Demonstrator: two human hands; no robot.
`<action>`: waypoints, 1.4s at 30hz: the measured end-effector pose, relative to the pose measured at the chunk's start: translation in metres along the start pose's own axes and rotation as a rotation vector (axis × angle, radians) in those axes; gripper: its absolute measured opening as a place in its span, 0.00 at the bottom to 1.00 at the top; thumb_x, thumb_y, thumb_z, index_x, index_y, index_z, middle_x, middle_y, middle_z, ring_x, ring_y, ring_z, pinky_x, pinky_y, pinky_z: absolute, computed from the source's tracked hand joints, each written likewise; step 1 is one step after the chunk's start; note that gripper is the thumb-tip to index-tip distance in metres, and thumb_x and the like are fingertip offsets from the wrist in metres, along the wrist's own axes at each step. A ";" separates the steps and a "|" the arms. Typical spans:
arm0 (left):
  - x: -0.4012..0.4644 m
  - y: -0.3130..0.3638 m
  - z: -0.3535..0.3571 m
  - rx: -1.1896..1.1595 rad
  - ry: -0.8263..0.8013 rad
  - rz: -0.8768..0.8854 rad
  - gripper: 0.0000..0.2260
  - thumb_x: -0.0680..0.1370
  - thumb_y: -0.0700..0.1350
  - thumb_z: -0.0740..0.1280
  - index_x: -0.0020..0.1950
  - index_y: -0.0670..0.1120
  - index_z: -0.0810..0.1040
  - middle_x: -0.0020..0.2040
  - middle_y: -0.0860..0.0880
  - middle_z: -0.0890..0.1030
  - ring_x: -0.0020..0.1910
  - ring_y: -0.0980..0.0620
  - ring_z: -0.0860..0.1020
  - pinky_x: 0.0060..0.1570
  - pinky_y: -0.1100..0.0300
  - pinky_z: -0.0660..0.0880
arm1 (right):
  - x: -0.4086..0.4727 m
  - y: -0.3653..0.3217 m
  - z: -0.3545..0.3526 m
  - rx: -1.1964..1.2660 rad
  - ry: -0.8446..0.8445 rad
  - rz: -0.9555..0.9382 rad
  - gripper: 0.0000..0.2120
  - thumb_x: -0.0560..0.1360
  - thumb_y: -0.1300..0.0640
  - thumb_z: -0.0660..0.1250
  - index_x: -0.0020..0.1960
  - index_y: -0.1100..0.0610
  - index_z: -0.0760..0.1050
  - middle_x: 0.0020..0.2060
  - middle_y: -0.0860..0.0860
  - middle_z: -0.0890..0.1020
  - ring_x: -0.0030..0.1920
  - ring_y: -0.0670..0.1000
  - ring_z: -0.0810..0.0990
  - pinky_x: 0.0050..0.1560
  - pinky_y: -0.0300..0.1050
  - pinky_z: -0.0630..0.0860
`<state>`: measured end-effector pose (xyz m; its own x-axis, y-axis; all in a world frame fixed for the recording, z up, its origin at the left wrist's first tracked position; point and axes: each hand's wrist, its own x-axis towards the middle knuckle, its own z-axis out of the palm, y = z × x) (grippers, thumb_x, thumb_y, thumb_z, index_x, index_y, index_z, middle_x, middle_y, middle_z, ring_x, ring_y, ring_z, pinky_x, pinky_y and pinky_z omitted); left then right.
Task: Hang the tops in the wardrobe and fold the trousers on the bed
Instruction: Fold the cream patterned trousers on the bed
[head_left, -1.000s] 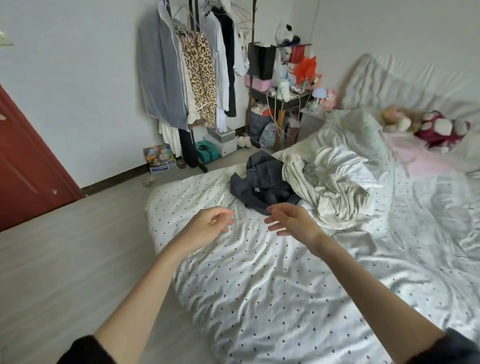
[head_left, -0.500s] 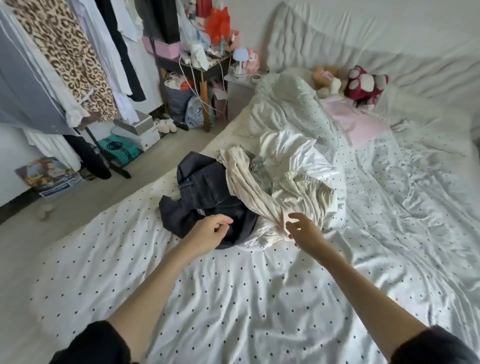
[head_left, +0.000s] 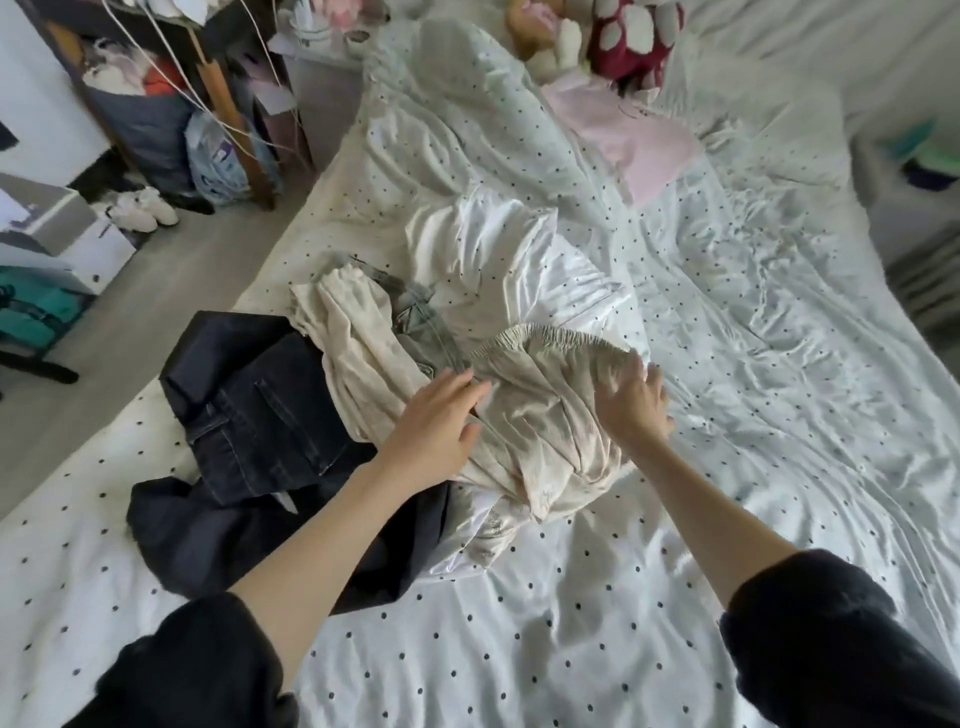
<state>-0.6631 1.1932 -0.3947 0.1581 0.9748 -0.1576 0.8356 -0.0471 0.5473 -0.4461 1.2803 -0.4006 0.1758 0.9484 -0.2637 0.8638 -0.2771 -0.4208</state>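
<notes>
A heap of clothes lies on the dotted white bed (head_left: 519, 649). Cream trousers (head_left: 540, 410) with an elastic waistband lie on top, crumpled. Dark denim trousers (head_left: 249, 410) spread out to their left. A grey garment (head_left: 421, 332) peeks out between them, mostly covered. My left hand (head_left: 434, 421) reaches over the cream trousers with straight fingers, touching the fabric. My right hand (head_left: 634, 402) lies on the right end of the waistband, fingers spread. The wardrobe rail is out of view.
A crumpled dotted duvet (head_left: 493, 171) lies beyond the clothes. Plush toys (head_left: 597, 36) and a pink pillow (head_left: 639, 135) are at the bed's head. Left of the bed stand a cluttered table (head_left: 208, 104), bags, white shoes (head_left: 145, 208) and boxes (head_left: 57, 234) on the floor.
I have leaned in closer to the pile. Both hands moved forward from the near edge of the clothes onto the cream trousers, and the left hand's fingers uncurled.
</notes>
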 end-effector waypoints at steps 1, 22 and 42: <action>0.007 -0.003 0.004 0.020 -0.050 -0.014 0.24 0.82 0.45 0.56 0.77 0.49 0.54 0.77 0.48 0.53 0.76 0.47 0.49 0.73 0.50 0.52 | 0.011 -0.001 0.000 0.053 0.005 0.047 0.33 0.78 0.39 0.56 0.76 0.51 0.48 0.73 0.59 0.59 0.71 0.62 0.62 0.66 0.66 0.62; 0.023 0.112 -0.033 0.059 -0.185 0.281 0.29 0.74 0.49 0.70 0.72 0.57 0.64 0.71 0.60 0.62 0.71 0.58 0.56 0.71 0.50 0.48 | -0.104 0.052 -0.145 0.723 -0.159 -0.330 0.14 0.72 0.71 0.66 0.46 0.53 0.82 0.35 0.43 0.84 0.39 0.39 0.82 0.40 0.29 0.74; -0.030 0.313 -0.260 -0.268 0.589 0.353 0.05 0.72 0.44 0.73 0.38 0.46 0.79 0.28 0.49 0.72 0.31 0.52 0.67 0.33 0.59 0.60 | -0.155 0.065 -0.429 0.895 0.563 -0.284 0.11 0.73 0.66 0.67 0.49 0.75 0.76 0.33 0.58 0.74 0.35 0.50 0.70 0.38 0.43 0.76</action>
<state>-0.5428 1.2055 -0.0053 0.0222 0.8708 0.4911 0.6180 -0.3980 0.6779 -0.2146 1.1813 -0.0149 0.4116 0.8669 0.2814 0.2910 0.1676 -0.9419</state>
